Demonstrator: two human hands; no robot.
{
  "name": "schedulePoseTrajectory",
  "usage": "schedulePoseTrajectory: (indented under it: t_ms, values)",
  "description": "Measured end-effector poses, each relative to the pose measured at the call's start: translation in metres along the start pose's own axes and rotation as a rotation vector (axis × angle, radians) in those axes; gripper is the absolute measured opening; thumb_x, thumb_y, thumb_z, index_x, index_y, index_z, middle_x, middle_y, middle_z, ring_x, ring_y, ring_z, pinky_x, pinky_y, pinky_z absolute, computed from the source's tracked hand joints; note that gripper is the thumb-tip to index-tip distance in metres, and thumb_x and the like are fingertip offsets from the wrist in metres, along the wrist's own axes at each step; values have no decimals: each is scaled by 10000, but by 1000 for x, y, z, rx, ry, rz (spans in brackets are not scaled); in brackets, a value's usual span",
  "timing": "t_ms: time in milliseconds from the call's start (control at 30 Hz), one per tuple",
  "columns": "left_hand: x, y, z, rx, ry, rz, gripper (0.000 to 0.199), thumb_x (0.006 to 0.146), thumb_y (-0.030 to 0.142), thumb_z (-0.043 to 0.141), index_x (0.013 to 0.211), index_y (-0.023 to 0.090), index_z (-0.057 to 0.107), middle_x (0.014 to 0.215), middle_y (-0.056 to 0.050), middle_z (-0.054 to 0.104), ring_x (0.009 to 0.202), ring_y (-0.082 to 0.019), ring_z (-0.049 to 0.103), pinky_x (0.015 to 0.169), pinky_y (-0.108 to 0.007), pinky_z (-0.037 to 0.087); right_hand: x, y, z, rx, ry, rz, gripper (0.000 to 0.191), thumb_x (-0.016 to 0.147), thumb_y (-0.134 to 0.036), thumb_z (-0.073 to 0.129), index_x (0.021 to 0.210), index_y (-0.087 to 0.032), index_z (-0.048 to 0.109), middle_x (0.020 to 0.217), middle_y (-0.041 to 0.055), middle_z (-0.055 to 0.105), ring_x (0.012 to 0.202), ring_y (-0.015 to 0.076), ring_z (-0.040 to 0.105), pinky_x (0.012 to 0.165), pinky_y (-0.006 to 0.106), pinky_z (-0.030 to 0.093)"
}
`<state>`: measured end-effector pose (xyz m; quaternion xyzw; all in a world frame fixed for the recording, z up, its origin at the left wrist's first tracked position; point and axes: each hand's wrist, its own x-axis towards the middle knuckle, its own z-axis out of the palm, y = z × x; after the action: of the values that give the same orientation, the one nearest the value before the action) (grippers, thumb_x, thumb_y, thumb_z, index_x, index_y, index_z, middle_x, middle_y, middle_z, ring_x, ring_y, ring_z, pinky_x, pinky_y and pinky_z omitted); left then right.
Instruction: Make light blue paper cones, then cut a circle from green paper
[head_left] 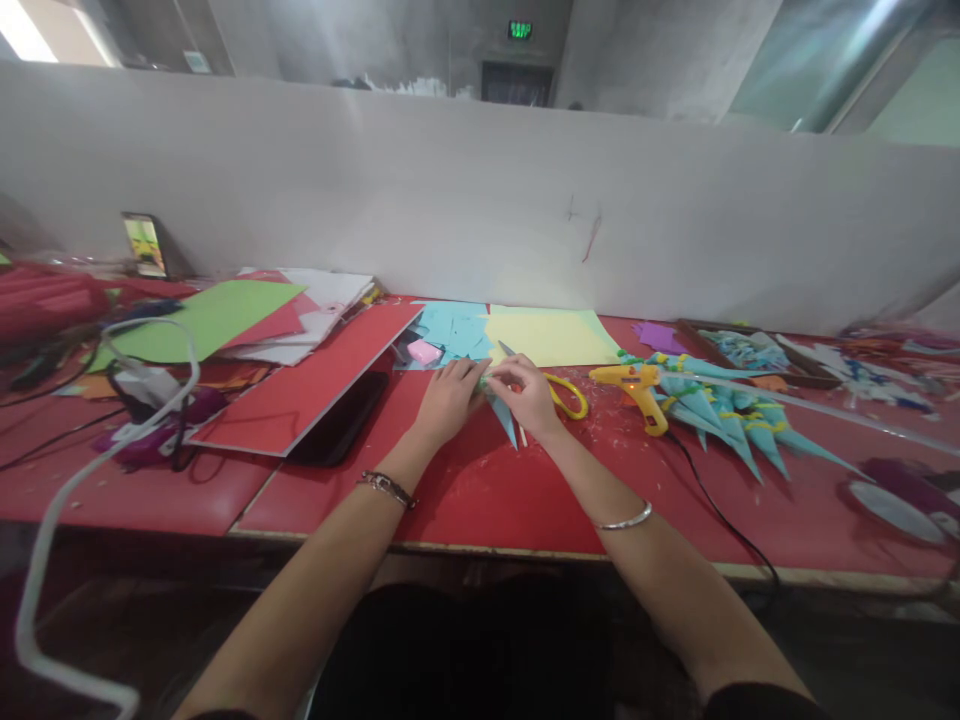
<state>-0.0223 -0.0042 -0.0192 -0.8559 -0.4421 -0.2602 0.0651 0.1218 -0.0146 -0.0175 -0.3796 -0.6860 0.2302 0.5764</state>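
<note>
A small light-blue paper cone [504, 420] is at my hands, its point toward me and its upper end largely covered by fingers. My left hand [448, 400] is closed on the cone from the left. At the cone's upper end, my right hand [527, 395] has its thumb and fingers pinched together; a bit of pale green shows there, too small to make out. Scissors with yellow handles [570, 398] lie behind my right hand. A thin pale stick [523, 436] lies beside the cone. To the right is a yellow hot glue gun [636, 390].
Several finished-looking blue cones with yellow trim [739, 415] lie at the right. Yellow paper [555, 336] and blue paper pieces [454, 330] are behind my hands. A red board [315, 385] leans over a dark device [341, 420]. A white cable [56, 520] loops at the left.
</note>
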Motion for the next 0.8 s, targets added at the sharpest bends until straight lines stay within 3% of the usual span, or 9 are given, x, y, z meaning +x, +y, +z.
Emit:
schedulePoseTrajectory:
  t_ms: [233,400,533,667,800]
  values:
    - [1,2,1,-16,9,-39,399,824,263,416,1212,174,440,1053,-88,542,966,-222,476,809,-334,395,3,0,1,73,129,84,108,740,-293,506,720,-187,514,720,-3,519,683,131,528,647,257,445]
    - [-4,-5,3,131,-19,-233,385,811,255,407,1178,153,465,1099,-129,536,1025,-278,460,788,-386,392,7,3,-5,128,267,151,159,781,-329,431,691,-201,455,616,-30,458,569,109,459,564,234,406]
    - [-9,-13,9,192,-18,-346,441,766,242,445,1190,122,446,1169,-167,494,1057,-307,445,853,-423,350,6,4,-7,110,238,179,235,802,-357,396,624,-209,433,545,-41,420,510,107,417,511,231,374]
    - [-10,-14,12,165,35,-320,540,687,233,533,1209,152,422,1221,-159,453,1106,-312,412,904,-434,310,6,8,-6,86,205,179,217,748,-388,493,640,-200,479,573,-31,478,561,123,473,576,254,416]
    - [-6,-7,9,151,63,-298,426,741,310,499,1143,170,479,1147,-138,513,1079,-294,435,856,-406,348,8,16,-5,97,206,196,179,697,-359,553,698,-181,535,672,4,576,661,152,549,667,286,451]
